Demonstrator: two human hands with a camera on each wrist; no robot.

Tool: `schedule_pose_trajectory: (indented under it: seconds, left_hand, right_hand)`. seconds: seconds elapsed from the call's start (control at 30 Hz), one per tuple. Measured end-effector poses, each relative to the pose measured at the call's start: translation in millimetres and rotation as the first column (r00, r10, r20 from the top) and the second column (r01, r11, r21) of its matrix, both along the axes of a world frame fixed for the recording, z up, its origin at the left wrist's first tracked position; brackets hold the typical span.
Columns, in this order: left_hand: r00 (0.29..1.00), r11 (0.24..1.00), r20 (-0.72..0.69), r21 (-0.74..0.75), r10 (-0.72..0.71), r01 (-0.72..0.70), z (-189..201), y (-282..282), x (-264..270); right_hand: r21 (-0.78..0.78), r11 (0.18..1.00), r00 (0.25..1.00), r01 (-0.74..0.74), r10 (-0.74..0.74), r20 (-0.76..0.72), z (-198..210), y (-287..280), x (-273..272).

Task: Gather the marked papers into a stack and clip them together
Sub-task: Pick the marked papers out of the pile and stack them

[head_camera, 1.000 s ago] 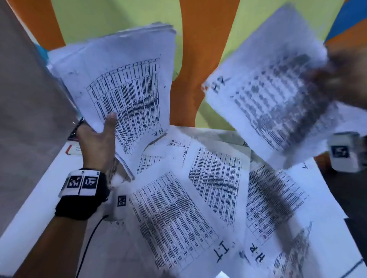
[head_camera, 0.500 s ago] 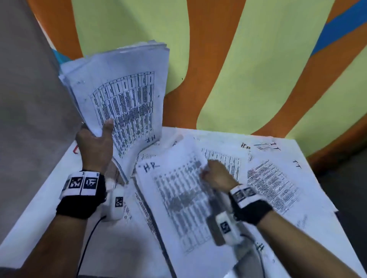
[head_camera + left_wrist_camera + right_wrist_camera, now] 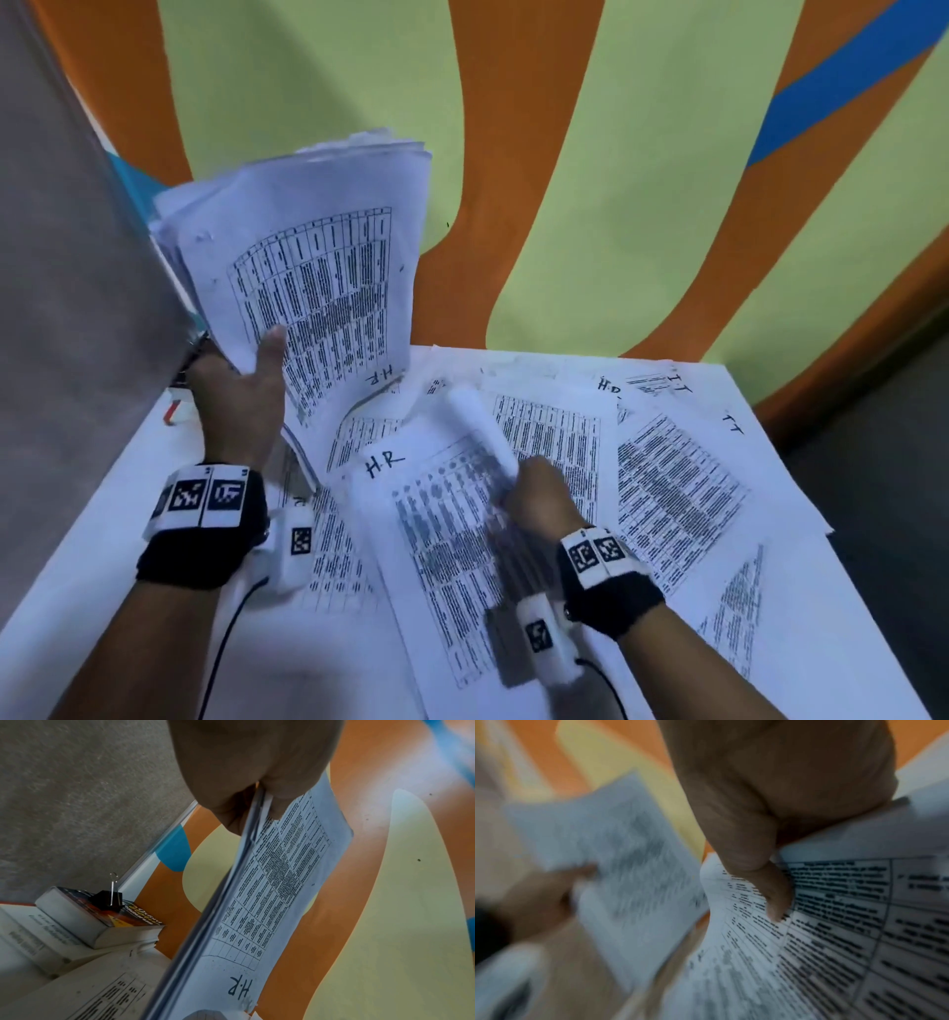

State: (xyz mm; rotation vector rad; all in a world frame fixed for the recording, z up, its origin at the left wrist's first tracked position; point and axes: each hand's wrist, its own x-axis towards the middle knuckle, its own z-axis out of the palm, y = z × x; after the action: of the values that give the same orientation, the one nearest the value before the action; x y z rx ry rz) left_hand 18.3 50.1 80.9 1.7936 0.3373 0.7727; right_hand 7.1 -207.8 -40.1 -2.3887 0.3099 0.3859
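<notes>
My left hand [image 3: 241,390] holds a thick stack of printed sheets [image 3: 318,267] upright at the table's far left, thumb on the front page marked "H.R"; in the left wrist view the stack [image 3: 277,882] is pinched between thumb and fingers [image 3: 257,787]. My right hand [image 3: 534,493] grips the right edge of a loose sheet marked "H.R" [image 3: 431,524] and lifts it, so that edge curls up. The right wrist view shows the thumb [image 3: 772,892] pressed on that sheet [image 3: 808,933]. A black binder clip [image 3: 109,899] sits on a book.
More printed sheets marked "H.R" and "I.T" [image 3: 678,488] lie scattered over the white table [image 3: 82,565]. Two books [image 3: 77,923] are stacked at the table's far left corner. A grey partition [image 3: 67,282] stands on the left, a painted wall [image 3: 616,180] behind.
My right hand came down from the upper right with a sheet, left it on the table and now grips the "H.R" sheet's right edge, curling it up. The left hand's stack barely moved.
</notes>
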Motion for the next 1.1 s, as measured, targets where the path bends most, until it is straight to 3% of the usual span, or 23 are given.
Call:
schedule_pose_trajectory:
  seconds: [0.1, 0.17, 0.3, 0.4, 0.5, 0.57, 0.7, 0.77, 0.87, 0.97, 1.1]
  left_hand:
    - [1.000, 1.000, 0.006, -0.029, 0.002, -0.002, 4, 0, 1]
    - [1.000, 0.999, 0.000, -0.049, 0.021, -0.021, 2, 2, 3]
    - [0.999, 0.999, -0.035, -0.050, -0.015, 0.013, 0, -1, 8]
    - [0.998, 0.999, -0.060, -0.033, -0.035, 0.033, -4, -7, 9]
    - [0.996, 0.997, -0.032, -0.021, -0.080, 0.079, -9, -7, 11]
    - [0.993, 0.993, -0.032, -0.039, -0.115, 0.113, -12, -4, 13]
    - [0.986, 0.984, -0.049, -0.091, -0.160, 0.155, -11, -4, 17]
    - [0.987, 0.981, -0.060, -0.132, -0.150, 0.141, -14, -3, 22]
    - [0.974, 0.968, -0.096, -0.168, -0.204, 0.186, -21, -5, 32]
    - [0.949, 0.950, -0.108, -0.139, -0.295, 0.280, -17, -21, 33]
    - [0.852, 0.853, -0.141, -0.236, -0.503, 0.465, -18, -43, 28]
  right_hand:
    - [0.097, 0.958, 0.960, 0.271, -0.276, 0.042, 10, -49, 6]
    - [0.048, 0.910, 0.910, 0.413, -0.414, 0.029, 7, -79, 10]
    - [-0.073, 0.885, 0.886, 0.460, -0.463, -0.019, -15, -99, 17]
    - [-0.038, 0.906, 0.906, 0.422, -0.423, -0.015, -23, -93, 19]
    - [0.055, 0.889, 0.888, 0.454, -0.456, 0.051, -1, -79, 7]
    - [0.124, 0.895, 0.879, 0.428, -0.444, 0.175, 23, -80, -4]
    - [0.077, 0.963, 0.819, 0.257, -0.260, 0.512, 98, -103, -22]
    - [0.145, 0.975, 0.793, 0.169, -0.222, 0.567, 129, -126, -23]
    - [0.368, 0.930, 0.808, 0.017, -0.230, 0.542, 164, -140, -21]
    - [0.611, 0.784, 0.887, -0.109, -0.201, 0.416, 175, -132, -13]
    - [0.772, 0.635, 0.932, -0.016, -0.270, 0.241, 156, -116, 0]
